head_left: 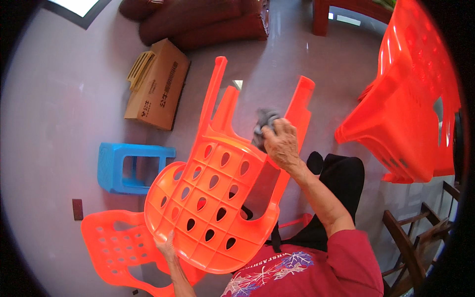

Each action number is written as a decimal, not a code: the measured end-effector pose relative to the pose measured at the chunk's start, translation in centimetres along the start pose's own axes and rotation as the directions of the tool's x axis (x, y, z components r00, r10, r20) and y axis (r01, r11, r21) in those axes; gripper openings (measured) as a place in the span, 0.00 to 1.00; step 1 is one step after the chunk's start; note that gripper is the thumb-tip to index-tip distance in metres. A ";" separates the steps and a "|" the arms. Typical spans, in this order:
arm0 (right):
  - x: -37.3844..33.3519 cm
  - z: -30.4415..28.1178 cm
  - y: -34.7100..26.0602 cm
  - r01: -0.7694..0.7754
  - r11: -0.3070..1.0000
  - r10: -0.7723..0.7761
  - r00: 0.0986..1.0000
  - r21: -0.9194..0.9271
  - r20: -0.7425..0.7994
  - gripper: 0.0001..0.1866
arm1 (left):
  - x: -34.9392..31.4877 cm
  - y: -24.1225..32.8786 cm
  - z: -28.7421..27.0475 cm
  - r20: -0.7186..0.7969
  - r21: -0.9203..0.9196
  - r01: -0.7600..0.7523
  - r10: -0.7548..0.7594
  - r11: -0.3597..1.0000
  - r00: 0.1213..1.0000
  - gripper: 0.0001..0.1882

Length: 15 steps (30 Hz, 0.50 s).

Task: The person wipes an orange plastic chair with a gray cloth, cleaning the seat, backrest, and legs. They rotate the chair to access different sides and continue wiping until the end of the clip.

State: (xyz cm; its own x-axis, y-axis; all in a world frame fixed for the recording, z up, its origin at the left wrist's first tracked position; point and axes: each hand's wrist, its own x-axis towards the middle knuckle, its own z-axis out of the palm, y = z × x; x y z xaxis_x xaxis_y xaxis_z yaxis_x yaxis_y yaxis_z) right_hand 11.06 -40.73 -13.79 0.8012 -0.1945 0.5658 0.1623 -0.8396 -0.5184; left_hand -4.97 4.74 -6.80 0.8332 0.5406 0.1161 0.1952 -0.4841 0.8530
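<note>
An orange-red plastic chair (pixel 217 198) with teardrop holes is tipped over in front of me, its ribbed underside facing up and its legs pointing away. My left hand (pixel 168 247) grips the rounded edge at the lower left; part of its fingers is hidden by the chair. In my right hand (pixel 283 144) is a crumpled grey cloth (pixel 265 126), held against or close to the inner side of the right-hand leg (pixel 300 99). The cloth is slightly blurred.
A stack of orange-red chairs (pixel 410 114) stands at the right. Another such chair (pixel 118 242) is at the lower left, below a blue plastic stool (pixel 114 168). Farther off are a cardboard box (pixel 158 89) and a dark red sofa (pixel 208 24). Wooden furniture (pixel 410 247) stands lower right.
</note>
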 end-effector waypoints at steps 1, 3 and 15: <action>-0.9 1.5 0.9 0.115 0.993 -0.109 0.983 -0.034 0.145 0.07 | 0.1 0.3 0.3 0.008 -0.011 -0.003 0.003 1.000 1.000 0.36; -2.8 4.5 1.4 0.281 0.950 -0.232 0.926 -0.133 0.299 0.06 | -0.1 2.8 1.6 0.008 -0.041 0.064 -0.064 0.997 0.998 0.39; 5.1 10.4 -4.8 -0.480 0.643 0.418 0.873 0.596 0.252 0.09 | 0.5 1.5 0.3 0.012 0.033 0.008 -0.008 0.999 1.000 0.36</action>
State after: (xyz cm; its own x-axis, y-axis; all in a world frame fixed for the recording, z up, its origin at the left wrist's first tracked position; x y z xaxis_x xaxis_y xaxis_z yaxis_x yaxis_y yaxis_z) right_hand 20.37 -32.40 -15.04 0.9123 -0.3928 0.1155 0.0629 -0.1443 -0.9875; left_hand -4.12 4.03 -5.62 0.8377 0.5363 0.1029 0.2185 -0.5020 0.8368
